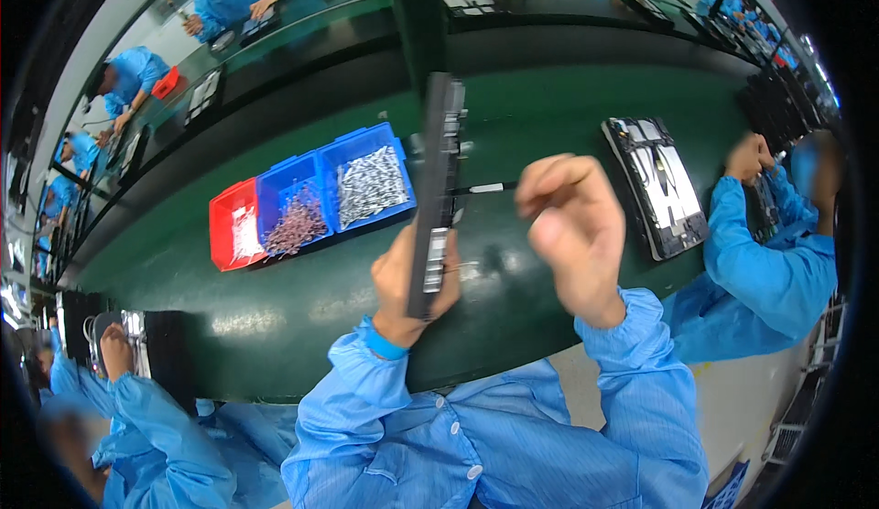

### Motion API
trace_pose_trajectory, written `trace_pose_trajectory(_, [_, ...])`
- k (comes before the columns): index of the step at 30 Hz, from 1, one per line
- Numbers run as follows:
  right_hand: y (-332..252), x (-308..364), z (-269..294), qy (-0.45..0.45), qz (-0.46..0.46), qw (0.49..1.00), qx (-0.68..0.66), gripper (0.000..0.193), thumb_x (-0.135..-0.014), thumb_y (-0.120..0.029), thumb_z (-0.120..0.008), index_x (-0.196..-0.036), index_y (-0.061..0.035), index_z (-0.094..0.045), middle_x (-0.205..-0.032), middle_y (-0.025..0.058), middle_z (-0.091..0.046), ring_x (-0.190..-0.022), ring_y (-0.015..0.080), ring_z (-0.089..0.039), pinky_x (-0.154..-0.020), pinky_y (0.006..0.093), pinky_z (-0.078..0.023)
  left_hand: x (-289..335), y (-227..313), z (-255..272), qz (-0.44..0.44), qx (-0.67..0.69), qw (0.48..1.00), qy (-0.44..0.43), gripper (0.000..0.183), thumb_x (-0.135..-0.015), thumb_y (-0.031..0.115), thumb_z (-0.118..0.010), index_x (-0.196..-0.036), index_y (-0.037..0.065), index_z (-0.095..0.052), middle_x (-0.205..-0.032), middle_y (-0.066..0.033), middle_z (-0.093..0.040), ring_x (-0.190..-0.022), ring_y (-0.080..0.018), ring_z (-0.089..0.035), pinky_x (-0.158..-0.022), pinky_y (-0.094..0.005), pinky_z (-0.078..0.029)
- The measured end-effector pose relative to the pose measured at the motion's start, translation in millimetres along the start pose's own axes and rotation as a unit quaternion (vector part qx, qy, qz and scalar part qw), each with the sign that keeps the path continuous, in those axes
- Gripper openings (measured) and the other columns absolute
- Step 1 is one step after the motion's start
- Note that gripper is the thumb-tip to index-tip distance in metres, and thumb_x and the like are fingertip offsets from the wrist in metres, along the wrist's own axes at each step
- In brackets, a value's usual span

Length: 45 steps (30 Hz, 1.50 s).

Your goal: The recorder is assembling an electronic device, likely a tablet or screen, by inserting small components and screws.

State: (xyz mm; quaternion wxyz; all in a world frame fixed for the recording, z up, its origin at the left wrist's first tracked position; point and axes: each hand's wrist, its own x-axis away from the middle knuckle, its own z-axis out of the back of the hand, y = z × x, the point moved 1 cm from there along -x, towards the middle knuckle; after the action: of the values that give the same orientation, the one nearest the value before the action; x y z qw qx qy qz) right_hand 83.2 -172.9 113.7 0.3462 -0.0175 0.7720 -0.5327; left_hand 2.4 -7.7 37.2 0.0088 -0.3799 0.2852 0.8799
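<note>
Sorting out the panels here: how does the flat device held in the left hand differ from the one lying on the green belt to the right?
The held device stands on edge, gripped by the left hand; the belt device lies flat, untouched. The held one shows its thin side; the lying one shows open insides. Both are dark flat panels.

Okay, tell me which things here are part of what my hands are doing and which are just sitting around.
In hand:
left hand gripping the dark panel held on edge
right hand closed at the thin strip beside the panel

Lying about:
red bin
two blue bins of small parts
open device on the green belt
</note>
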Motion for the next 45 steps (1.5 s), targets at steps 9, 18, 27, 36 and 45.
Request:
trace_pose_trajectory(9, [14, 55, 85, -0.032, -0.292, 0.951, 0.092, 0.043, -0.100, -0.024, -0.060, -0.132, 0.0033, -0.053, -0.094, 0.0047, -0.065, -0.074, 0.0067, -0.059, -0.063, 0.0203, -0.046, -7, 17, 9, 0.414, 0.565, 0.710, -0.076, 0.034, -0.096, 0.022, -0.064, -0.121, 0.001, -0.054, -0.098, -0.0066, -0.062, -0.070, -0.0087, -0.058, -0.050, -0.0239, -0.044])
trace_pose_trajectory(18, [-40, 60, 218, 0.309, -0.216, 0.900, 0.219, 0.024, -0.098, -0.026, -0.060, -0.105, -0.0035, -0.063, -0.067, -0.0035, -0.059, -0.041, 0.0035, -0.048, -0.031, 0.0195, -0.027, 0, -12, 2, 0.417, 0.371, 0.748, -0.360, 0.064, -0.089, 0.032, -0.076, -0.130, -0.011, -0.054, -0.060, 0.0050, -0.044, -0.047, -0.0034, -0.041, -0.043, -0.0223, -0.031])
trace_pose_trajectory(27, [-44, 65, 324, 0.317, -0.285, 0.882, 0.203, 0.029, -0.098, -0.028, -0.062, -0.109, -0.0011, -0.062, -0.070, -0.0015, -0.058, -0.038, 0.0037, -0.038, -0.030, 0.0197, -0.023, 16, -34, 9, 0.425, 0.334, 0.778, -0.319, 0.039, -0.093, 0.022, -0.070, -0.119, -0.006, -0.063, -0.056, 0.0050, -0.045, -0.042, -0.0036, -0.041, -0.039, -0.0239, -0.031])
trace_pose_trajectory(36, [-42, 67, 319, 0.265, -0.239, 0.777, 0.518, 0.039, -0.093, -0.033, -0.069, -0.108, 0.0034, -0.069, -0.083, 0.0066, -0.067, -0.051, 0.0121, -0.056, -0.043, 0.0243, -0.039, 18, -42, 20, 0.420, 0.322, 0.785, -0.323, 0.036, -0.093, 0.020, -0.069, -0.118, -0.005, -0.064, -0.056, 0.0054, -0.044, -0.042, -0.0039, -0.042, -0.037, -0.0253, -0.031])
trace_pose_trajectory(45, [1, 37, 139, 0.118, -0.142, 0.856, 0.483, 0.023, -0.089, -0.015, -0.074, -0.106, 0.0008, -0.069, -0.083, 0.0006, -0.065, -0.052, -0.0019, -0.041, -0.045, 0.0175, -0.028, 32, -50, 10, 0.317, 0.257, 0.865, -0.291, 0.021, -0.094, 0.018, -0.067, -0.101, -0.002, -0.069, -0.058, 0.0031, -0.049, -0.050, -0.0054, -0.045, -0.045, -0.0283, -0.035])
